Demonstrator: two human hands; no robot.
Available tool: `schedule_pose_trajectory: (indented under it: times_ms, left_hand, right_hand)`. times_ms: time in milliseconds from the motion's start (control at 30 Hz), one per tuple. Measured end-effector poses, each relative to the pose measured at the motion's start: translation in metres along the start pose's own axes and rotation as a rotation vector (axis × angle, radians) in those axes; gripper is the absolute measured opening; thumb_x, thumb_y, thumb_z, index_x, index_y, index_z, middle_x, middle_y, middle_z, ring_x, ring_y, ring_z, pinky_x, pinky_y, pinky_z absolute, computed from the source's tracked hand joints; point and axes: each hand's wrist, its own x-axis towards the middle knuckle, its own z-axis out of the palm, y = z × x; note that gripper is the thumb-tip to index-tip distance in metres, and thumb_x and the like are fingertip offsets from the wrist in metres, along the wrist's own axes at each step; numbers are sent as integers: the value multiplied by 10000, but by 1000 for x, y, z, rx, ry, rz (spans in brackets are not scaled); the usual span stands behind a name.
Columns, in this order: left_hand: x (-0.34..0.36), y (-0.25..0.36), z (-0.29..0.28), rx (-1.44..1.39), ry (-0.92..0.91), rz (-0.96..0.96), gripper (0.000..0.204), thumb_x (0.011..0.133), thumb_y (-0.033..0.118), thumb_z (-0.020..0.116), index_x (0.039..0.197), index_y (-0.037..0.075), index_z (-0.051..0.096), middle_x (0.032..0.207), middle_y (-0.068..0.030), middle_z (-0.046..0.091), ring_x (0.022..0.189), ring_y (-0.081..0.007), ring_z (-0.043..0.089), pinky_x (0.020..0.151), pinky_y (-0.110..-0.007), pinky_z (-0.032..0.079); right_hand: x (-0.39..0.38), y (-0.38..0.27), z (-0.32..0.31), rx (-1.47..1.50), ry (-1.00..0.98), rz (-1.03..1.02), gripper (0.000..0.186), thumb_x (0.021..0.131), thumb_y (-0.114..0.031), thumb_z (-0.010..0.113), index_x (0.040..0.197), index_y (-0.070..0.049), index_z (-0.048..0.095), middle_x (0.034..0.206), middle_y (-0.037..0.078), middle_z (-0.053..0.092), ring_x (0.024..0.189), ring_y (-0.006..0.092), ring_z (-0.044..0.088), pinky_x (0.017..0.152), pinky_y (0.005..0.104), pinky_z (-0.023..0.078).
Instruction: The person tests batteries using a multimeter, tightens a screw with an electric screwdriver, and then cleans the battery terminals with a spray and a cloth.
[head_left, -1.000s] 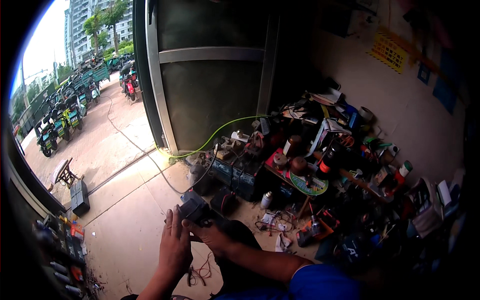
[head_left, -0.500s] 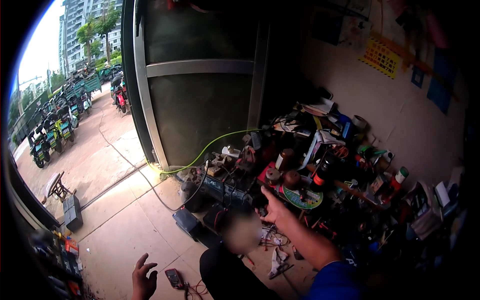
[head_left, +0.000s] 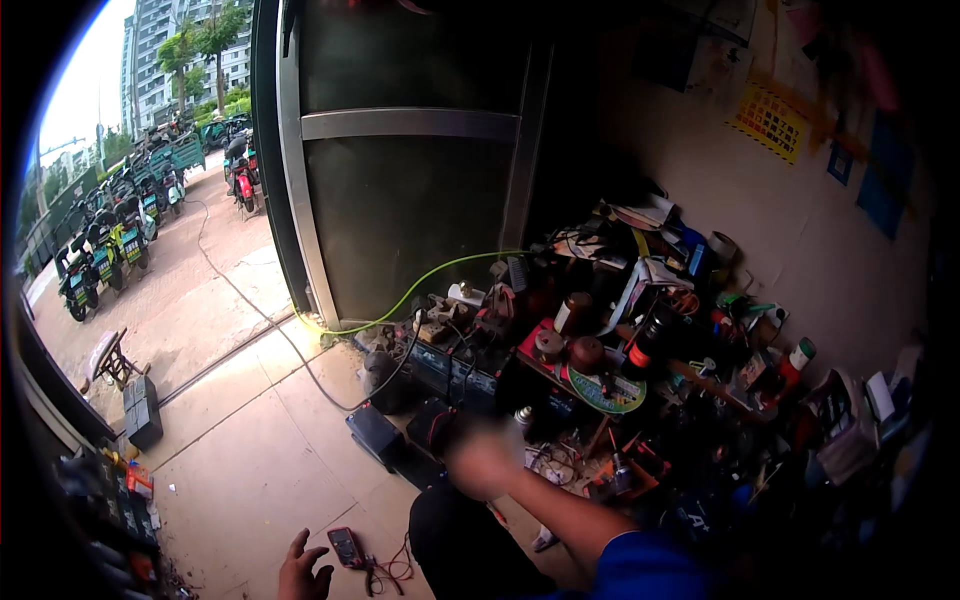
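My left hand (head_left: 303, 572) is low in the picture above the tiled floor, its fingers apart and nothing in them. Beside it lies a red-and-black multimeter (head_left: 347, 548) with thin red and black leads (head_left: 398, 567). My right arm, in a blue sleeve (head_left: 640, 568), reaches left over the floor. A blurred patch covers my right hand (head_left: 485, 462), so its fingers and anything in them are hidden. Just past that hand are a dark box (head_left: 432, 425) and, left of it, a black rectangular box (head_left: 375, 434). My dark-clothed knee (head_left: 445, 520) is below the hand.
A crowded heap of tools, jars and parts fills the right side, with a green oval board (head_left: 610, 393) among them. A grey cable (head_left: 240, 290) and a yellow-green cable (head_left: 400, 305) cross near the glass door (head_left: 410, 220). A small stool (head_left: 112, 362) and parked scooters (head_left: 110, 240) are outside.
My right hand has drawn back from near the green board, down and left, into the blurred patch. My left hand has shifted slightly right and down. The view has tilted a little.
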Motion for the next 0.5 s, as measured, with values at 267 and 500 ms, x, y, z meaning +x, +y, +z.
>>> schedule_pose_trajectory:
  times_ms: [267, 500]
  left_hand:
    - [-8, -14, 45, 9, -73, -4, 334, 951, 117, 697, 1280, 60, 686, 1571, -239, 461, 1437, -385, 481, 1159, -444, 464]
    - [-31, -13, 10, 29, -33, -96, 421, 839, 122, 780, 1242, 52, 677, 1502, -231, 530, 1307, -435, 570, 1061, -466, 507]
  right_hand:
    - [46, 188, -150, 178, 114, 265, 307, 1015, -368, 644, 1125, -83, 677, 1055, 82, 721, 863, 220, 677, 585, 329, 561]
    - [17, 141, -43, -157, 207, 147, 319, 1018, -320, 647, 1142, -27, 653, 974, 125, 699, 816, 249, 678, 687, 358, 556]
